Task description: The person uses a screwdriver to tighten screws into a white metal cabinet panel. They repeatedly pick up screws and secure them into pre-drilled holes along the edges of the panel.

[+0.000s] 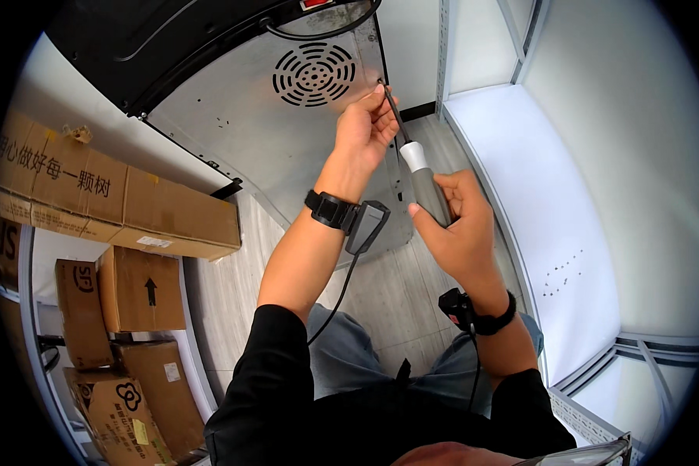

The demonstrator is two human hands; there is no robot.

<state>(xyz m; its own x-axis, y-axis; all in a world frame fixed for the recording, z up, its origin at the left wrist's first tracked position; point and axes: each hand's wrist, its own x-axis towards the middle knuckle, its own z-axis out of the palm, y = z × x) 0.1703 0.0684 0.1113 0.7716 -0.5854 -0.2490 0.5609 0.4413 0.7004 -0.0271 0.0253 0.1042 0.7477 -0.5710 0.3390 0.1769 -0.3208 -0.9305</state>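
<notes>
At the right edge of the silver metal panel (287,147), 1 grey-and-white-handled screwdriver (427,186) slants up-left from the right hand (462,225), fingers clasping it, tip nearer the left hand (361,128), fingers curled, pinch undeterminable.

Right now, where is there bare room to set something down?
The white shelf right of the right hand is bare above its dark specks. Bare floor shows between the metal panel and the jeans. Crowded: around the screwdriver, and leftward among cardboard boxes.
</notes>
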